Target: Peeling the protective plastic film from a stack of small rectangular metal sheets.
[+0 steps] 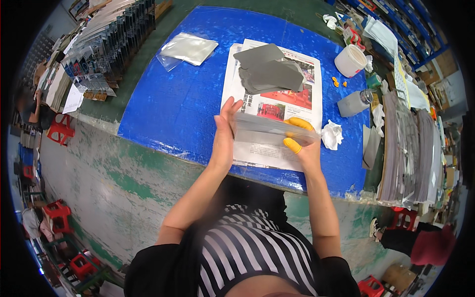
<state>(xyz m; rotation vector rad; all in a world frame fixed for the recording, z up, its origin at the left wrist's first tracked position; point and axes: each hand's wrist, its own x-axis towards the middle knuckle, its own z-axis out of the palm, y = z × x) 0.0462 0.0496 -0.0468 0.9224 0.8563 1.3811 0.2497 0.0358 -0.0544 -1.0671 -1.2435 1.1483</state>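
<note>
My right hand (303, 140), with yellow finger cots on several fingertips, grips the right end of a thin greyish translucent sheet or stack of sheets (262, 129). Motion blur hides whether it is one piece or more. At the left end of it my left hand (225, 136) is held upright, fingers stretched out and palm facing the edge. Below lies a newspaper (272, 157) spread on the blue table. On its far part rests a loose pile of dark grey rectangular plates (271, 74) with rounded corners.
A stack of clear plastic bags (189, 48) lies at the table's far left. Along the right stand a white tub (351, 61), a translucent bottle (355, 103), crumpled tissue (332, 135) and orange finger cots (335, 82). Stacked sheets (408, 143) stand beyond the right edge.
</note>
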